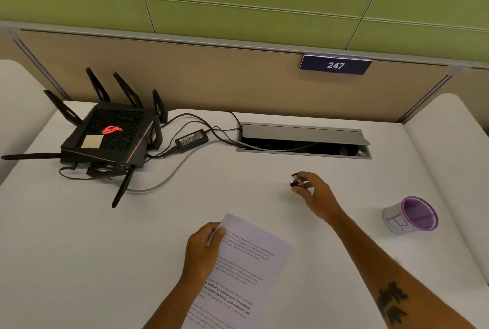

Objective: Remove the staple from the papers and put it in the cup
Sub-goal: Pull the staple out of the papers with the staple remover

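Note:
Printed white papers [246, 268] lie on the white desk near its front edge. My left hand [202, 252] grips their upper left corner, thumb on top. The staple itself is too small to make out. Farther back and to the right, my right hand [315, 196] pinches a small black and metal staple remover [297, 180] between thumb and fingers, at or just above the desk. A cup [411, 216] with a purple inside and a white label stands at the right, apart from both hands.
A black router [105, 138] with several antennas sits at the back left, with its power brick [191, 139] and cables trailing to an open cable hatch [304, 141] at the back centre. A partition wall with a "247" sign [335, 65] closes off the far side.

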Tool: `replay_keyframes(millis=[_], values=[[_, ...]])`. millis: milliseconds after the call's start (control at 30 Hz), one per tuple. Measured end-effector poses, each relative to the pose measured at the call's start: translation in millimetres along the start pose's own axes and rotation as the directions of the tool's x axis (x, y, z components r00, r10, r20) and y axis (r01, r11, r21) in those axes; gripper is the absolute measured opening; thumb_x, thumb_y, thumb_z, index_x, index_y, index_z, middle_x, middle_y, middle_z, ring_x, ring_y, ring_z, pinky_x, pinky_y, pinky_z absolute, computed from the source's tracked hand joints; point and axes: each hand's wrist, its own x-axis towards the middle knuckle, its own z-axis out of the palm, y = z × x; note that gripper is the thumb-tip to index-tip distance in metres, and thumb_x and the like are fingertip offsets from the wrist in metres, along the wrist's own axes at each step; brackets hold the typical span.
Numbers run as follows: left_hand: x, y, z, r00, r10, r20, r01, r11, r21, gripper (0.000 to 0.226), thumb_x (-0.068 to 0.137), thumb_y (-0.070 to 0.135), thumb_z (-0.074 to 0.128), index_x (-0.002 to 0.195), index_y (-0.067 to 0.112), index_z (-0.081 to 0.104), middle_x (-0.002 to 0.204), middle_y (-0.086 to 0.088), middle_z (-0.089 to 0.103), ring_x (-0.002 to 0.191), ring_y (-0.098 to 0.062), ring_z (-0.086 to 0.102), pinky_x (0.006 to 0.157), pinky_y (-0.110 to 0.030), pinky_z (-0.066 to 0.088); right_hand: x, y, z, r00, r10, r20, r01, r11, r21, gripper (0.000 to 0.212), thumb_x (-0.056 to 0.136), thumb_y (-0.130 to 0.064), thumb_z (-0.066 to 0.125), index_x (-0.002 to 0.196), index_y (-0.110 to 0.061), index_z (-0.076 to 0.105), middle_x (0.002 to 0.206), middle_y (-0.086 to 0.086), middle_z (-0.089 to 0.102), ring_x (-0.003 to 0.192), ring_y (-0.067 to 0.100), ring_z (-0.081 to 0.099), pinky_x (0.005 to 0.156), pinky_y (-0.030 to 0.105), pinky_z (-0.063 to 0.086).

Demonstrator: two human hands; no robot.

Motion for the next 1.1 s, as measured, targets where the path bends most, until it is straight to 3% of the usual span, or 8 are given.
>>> replay_keyframes(millis=[167,367,667,833,1100], values=[[-12.9,7.5,-5.9,0.999,0.034,-0.007,-0.034,0.999,-0.027,0.016,0.105,0.028,0.060,0.107,0.022,0.075,0.094,0.003,0.079,0.081,-0.010,0.075,0.065,-0.020,0.059,-36.6,-57.6,11.2,0.978,-0.139,0.157,0.135,0.990,0.038,0.029,0.096,-0.025,0.072,0.121,-0.036,0.062,0.118,-0.017,0.064,0.102,-0.001,0.062,0.079,0.013,0.048],[-30.2,14.2,-14.4,0.996,0.085,-0.018,-0.085,0.996,0.003,0.016,0.105,0.031,0.058,0.109,0.026,0.073,0.093,0.005,0.078,0.077,-0.004,0.074,0.063,-0.019,0.059,-69.0,-110.9,18.9,0.851,-0.350,0.392,0.392,0.920,-0.030,0.032,0.096,-0.032,0.071,0.127,-0.028,0.066,0.116,-0.012,0.063,0.106,0.005,0.062,0.087,0.013,0.049],[-53.5,11.6,-24.3,0.990,0.140,-0.006,-0.140,0.989,0.047,0.017,0.105,0.037,0.057,0.106,0.025,0.070,0.092,0.007,0.077,0.074,-0.007,0.075,0.060,-0.018,0.059,-97.3,-154.2,39.9,0.746,-0.336,0.576,0.540,0.810,-0.228,0.044,0.096,-0.039,0.070,0.137,-0.025,0.062,0.125,-0.008,0.058,0.112,0.011,0.056,0.092,0.021,0.048],[-59.3,6.3,-28.2,0.986,0.167,-0.005,-0.166,0.983,0.072,0.021,0.105,0.036,0.057,0.106,0.021,0.071,0.091,0.004,0.076,0.076,-0.012,0.075,0.063,-0.017,0.059,-112.0,-167.0,48.4,0.709,-0.354,0.611,0.612,0.738,-0.283,0.042,0.095,-0.038,0.071,0.134,-0.024,0.065,0.122,-0.006,0.060,0.110,0.013,0.056,0.092,0.030,0.053],[-65.3,2.1,-37.5,0.977,0.214,0.011,-0.214,0.973,0.087,0.023,0.105,0.037,0.058,0.104,0.019,0.073,0.089,0.004,0.076,0.077,-0.014,0.074,0.066,-0.019,0.057,-125.0,-182.4,58.2,0.677,-0.378,0.631,0.675,0.661,-0.328,0.039,0.094,-0.040,0.071,0.130,-0.023,0.069,0.117,-0.004,0.063,0.106,0.012,0.056,0.088,0.029,0.052]])
